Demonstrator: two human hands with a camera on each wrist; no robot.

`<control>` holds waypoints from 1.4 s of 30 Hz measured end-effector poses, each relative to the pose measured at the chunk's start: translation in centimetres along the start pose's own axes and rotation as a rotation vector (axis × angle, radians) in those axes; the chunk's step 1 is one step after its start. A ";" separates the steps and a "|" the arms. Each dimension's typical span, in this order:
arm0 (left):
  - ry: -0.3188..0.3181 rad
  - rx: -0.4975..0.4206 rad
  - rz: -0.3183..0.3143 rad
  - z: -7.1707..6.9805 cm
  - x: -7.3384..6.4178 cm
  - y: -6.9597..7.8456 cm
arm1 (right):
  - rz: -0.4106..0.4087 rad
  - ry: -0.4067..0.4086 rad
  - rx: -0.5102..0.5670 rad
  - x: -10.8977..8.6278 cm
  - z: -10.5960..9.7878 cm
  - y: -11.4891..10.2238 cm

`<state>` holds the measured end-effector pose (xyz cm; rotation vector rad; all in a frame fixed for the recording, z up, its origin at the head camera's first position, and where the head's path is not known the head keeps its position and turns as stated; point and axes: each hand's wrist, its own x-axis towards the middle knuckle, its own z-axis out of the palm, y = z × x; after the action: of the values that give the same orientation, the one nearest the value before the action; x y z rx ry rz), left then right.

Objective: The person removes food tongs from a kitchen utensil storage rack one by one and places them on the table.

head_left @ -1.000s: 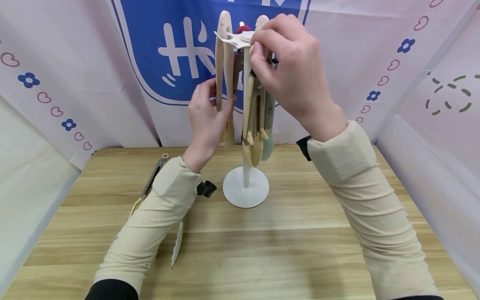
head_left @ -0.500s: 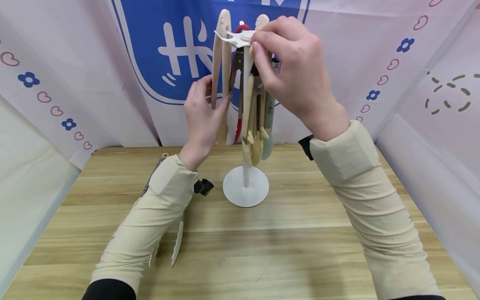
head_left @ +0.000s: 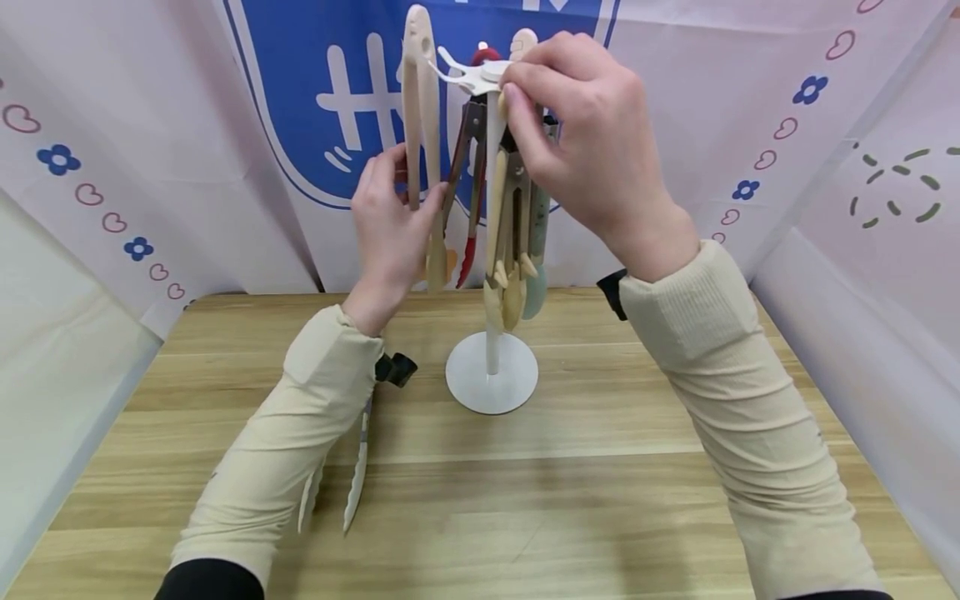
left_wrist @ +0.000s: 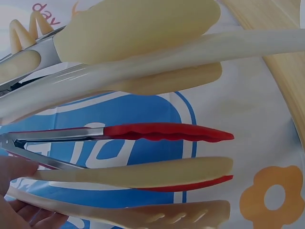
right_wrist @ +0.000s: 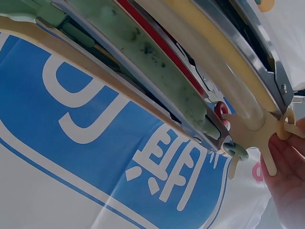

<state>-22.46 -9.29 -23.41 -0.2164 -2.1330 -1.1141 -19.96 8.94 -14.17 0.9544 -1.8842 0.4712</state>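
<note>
My left hand (head_left: 393, 221) grips a pair of beige tongs (head_left: 420, 92) by the arms, upright, left of a white utensil stand (head_left: 491, 379). Their top end is level with the stand's hooks and just left of them. In the left wrist view their tips (left_wrist: 190, 172) point away from the fingers. Up at the stand's top, my right hand (head_left: 585, 142) pinches the hooked crown (right_wrist: 255, 138). Red-tipped tongs (head_left: 467, 258), green tongs (right_wrist: 152, 62) and yellow-beige tongs (head_left: 510, 300) hang from it, partly behind that hand.
On the wooden table (head_left: 637, 500), tongs with pale scalloped tips (head_left: 356, 483) lie partly hidden under the left sleeve. A printed cloth backdrop (head_left: 345, 108) rises close behind the stand.
My left hand has shifted left with the beige tongs, and their top has come away from the stand's crown. The red-tipped tongs now show more fully. The right hand has hardly moved.
</note>
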 end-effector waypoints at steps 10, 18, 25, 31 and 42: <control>-0.042 -0.053 -0.035 -0.6 -0.7 -0.3 | 0.017 -0.005 0.012 -0.1 0.1 0.0; -0.054 -0.080 -0.041 -0.7 -1.5 -0.9 | 0.024 -0.013 0.011 -0.1 0.1 0.0; -0.033 -0.068 -0.031 -1.0 -1.9 -1.8 | 0.019 -0.015 -0.002 -0.1 0.1 0.0; -0.022 -0.048 -0.022 -1.5 -2.0 -2.8 | 0.008 -0.018 -0.015 -0.1 0.1 0.0; -0.043 0.036 -0.070 -2.9 -2.1 -4.6 | 0.015 -0.018 -0.007 -0.1 0.1 0.0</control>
<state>-21.46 -13.98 -26.73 -0.1509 -2.2117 -1.1195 -19.97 8.92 -14.28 0.9427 -1.9096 0.4658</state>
